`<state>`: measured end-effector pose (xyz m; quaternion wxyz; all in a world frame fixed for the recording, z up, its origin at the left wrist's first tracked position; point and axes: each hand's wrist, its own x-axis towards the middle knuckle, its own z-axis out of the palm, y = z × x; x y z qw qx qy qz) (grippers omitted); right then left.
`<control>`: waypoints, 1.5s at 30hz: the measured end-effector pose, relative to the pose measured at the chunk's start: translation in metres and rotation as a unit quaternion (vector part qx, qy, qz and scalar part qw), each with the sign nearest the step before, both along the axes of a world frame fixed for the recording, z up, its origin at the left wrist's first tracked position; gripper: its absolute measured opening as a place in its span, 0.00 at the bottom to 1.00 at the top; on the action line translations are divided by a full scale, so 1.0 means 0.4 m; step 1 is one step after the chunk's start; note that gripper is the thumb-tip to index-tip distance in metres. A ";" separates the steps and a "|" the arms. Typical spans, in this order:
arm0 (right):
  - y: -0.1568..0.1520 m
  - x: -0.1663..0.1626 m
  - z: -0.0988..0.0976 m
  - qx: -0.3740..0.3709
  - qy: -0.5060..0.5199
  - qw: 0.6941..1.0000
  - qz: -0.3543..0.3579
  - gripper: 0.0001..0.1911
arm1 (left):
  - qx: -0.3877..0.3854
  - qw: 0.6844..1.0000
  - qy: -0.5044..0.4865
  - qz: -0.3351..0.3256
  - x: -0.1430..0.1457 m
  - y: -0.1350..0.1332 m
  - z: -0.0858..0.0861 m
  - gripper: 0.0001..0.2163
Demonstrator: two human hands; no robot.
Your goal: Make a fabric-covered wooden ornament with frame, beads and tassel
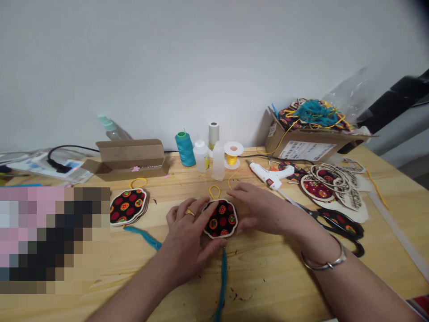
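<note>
1 patterned ornament [221,220] partly under left hand [187,230], near right hand [264,209].

Pale grey wall [167,67], light wooden table [268,277], soft shadows

No words or numbers can be read with certainty. A white label [306,150] is borne on the front of the cardboard box [348,146] at the right; dark barcode-like bars and rows of print are seen on it, but the characters are too small to be made out. A smaller pale label [272,129] is carried on the same box's left side, its print likewise unresolved. A yellow-marked label [207,163] is shown on the clear bottle [200,154] with a white cap; its lettering is blurred beyond reading.
</note>
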<state>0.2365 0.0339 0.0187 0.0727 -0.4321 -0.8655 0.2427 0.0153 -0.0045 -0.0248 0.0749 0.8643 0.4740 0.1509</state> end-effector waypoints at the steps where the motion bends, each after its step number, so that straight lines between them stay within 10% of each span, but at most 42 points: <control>1: 0.000 0.008 0.001 -0.020 -0.001 1.000 -0.016 0.30 | -0.002 1.000 -0.005 0.008 -0.003 0.002 -0.001 0.31; 13: 0.034 0.017 -0.024 -0.328 0.190 0.900 -0.215 0.30 | -0.070 0.994 -0.053 0.060 -0.008 0.016 0.006 0.40; 39: 0.042 -0.002 -0.037 -0.350 0.228 0.869 -0.267 0.25 | -0.079 0.992 -0.066 0.076 0.002 0.015 0.010 0.38; 45: 0.038 0.008 -0.043 -0.260 0.195 0.917 -0.233 0.23 | -0.071 0.993 -0.064 0.069 -0.003 0.016 0.001 0.38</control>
